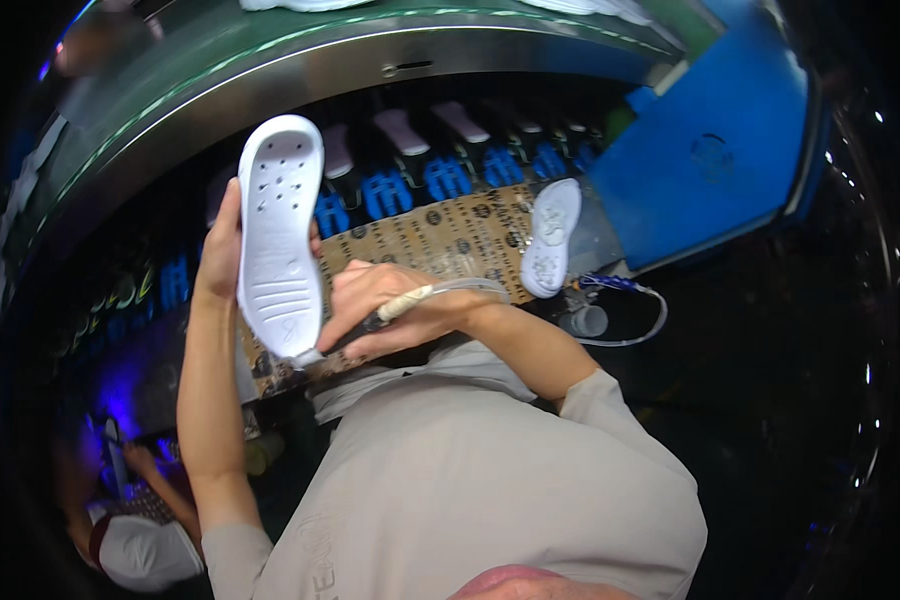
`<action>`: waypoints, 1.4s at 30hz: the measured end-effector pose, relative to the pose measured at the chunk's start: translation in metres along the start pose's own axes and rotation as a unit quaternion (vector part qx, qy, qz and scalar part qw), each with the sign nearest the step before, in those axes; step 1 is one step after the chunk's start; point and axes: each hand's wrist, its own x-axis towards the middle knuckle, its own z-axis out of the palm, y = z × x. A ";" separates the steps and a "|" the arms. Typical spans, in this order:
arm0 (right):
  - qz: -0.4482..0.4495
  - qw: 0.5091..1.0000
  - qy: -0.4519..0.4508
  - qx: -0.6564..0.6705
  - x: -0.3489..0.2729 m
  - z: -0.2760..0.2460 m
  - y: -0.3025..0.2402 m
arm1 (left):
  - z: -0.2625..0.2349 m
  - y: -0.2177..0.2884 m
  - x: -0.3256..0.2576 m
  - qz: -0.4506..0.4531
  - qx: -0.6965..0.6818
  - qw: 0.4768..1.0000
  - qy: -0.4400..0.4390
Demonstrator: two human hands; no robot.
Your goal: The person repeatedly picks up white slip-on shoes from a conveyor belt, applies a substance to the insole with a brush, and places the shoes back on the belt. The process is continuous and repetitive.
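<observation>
The left hand (222, 250) holds a white shoe sole (280, 232) upright in front of the person, its grip closed around the sole's left edge with the thumb at the front and the fingers hidden behind. The sole's flat face, with small holes near the top and ridges near the bottom, is turned toward the camera. The right hand (385, 310) has its grip closed on a slim pen-like tool (390, 312) with a pale handle and dark tip, the tip touching the lower end of the sole. A thin hose (620, 335) runs from the tool off to the right. Beyond the hands, a second white sole (550, 238) lies on a brown patterned sheet (450, 232) covering the surface, near a blue bin (710, 150). Behind the sheet runs a row of blue holders (445, 178), some carrying pale soles, under a curved metal rail (370, 60). At lower left, another person (135, 535) is partly visible.
</observation>
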 end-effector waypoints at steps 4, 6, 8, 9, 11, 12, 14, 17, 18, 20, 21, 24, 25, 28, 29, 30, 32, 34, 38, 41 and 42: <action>-0.024 0.992 -0.054 -0.114 -0.002 0.001 0.000 | 0.023 0.011 0.010 -0.080 0.073 0.992 0.059; -0.005 0.998 -0.055 -0.020 -0.005 -0.003 -0.007 | 0.022 0.008 0.013 -0.113 0.145 0.978 0.102; 0.015 0.999 -0.023 -0.048 -0.004 -0.005 -0.013 | -0.005 -0.004 0.024 -0.124 0.210 0.963 0.112; 0.019 0.994 -0.012 -0.109 -0.003 -0.004 -0.009 | -0.002 -0.001 0.026 -0.137 0.250 0.953 0.100; 0.031 0.990 -0.025 -0.134 -0.004 -0.003 -0.007 | 0.008 0.004 0.028 -0.162 0.329 0.927 0.080; 0.028 0.994 -0.052 -0.093 -0.004 -0.004 -0.008 | 0.006 0.003 0.028 -0.178 0.351 0.916 0.078; 0.013 0.998 -0.032 -0.045 -0.006 -0.009 -0.010 | -0.001 0.002 0.031 -0.197 0.461 0.864 0.048; 0.090 0.984 0.022 -0.154 -0.014 -0.013 -0.003 | 0.031 0.018 0.029 -0.242 0.517 0.821 0.018; 0.034 0.987 0.009 -0.154 -0.013 -0.014 -0.002 | 0.024 0.016 0.028 -0.245 0.503 0.828 0.017; 0.066 0.992 -0.040 -0.096 -0.011 -0.023 -0.010 | 0.020 0.016 0.023 -0.252 0.538 0.804 0.028; 0.084 0.992 -0.060 -0.068 -0.011 -0.026 -0.012 | 0.020 0.017 0.022 -0.257 0.557 0.789 0.029; 0.058 0.986 0.054 -0.149 -0.019 -0.030 0.000 | 0.007 0.016 0.019 -0.235 0.542 0.806 0.017; 0.038 0.981 0.046 -0.183 -0.020 -0.029 0.003 | 0.004 0.016 0.013 -0.237 0.534 0.812 0.018; 0.038 0.994 -0.033 -0.095 -0.022 -0.039 -0.002 | -0.002 0.018 0.010 -0.268 0.511 0.816 0.025; 0.023 0.996 0.017 -0.080 -0.023 -0.037 0.000 | -0.001 0.018 0.007 -0.268 0.516 0.813 0.031; 0.025 0.990 0.051 -0.128 -0.025 -0.036 0.004 | -0.001 0.018 0.003 -0.250 0.523 0.815 0.030; 0.035 0.982 0.049 -0.180 -0.028 -0.039 0.007 | 0.006 0.024 0.000 -0.247 0.514 0.821 0.035; 0.049 0.980 -0.023 -0.189 -0.027 -0.049 0.000 | 0.003 0.017 -0.003 -0.241 0.558 0.792 0.053; 0.086 0.970 0.048 -0.223 -0.024 -0.056 0.003 | -0.002 0.023 -0.010 -0.257 0.522 0.813 0.030; 0.095 0.967 -0.015 -0.236 -0.024 -0.052 0.001 | -0.008 0.021 -0.014 -0.272 0.463 0.842 0.041; 0.090 0.981 -0.006 -0.172 -0.029 -0.048 0.006 | -0.007 0.016 -0.017 -0.250 0.487 0.835 0.051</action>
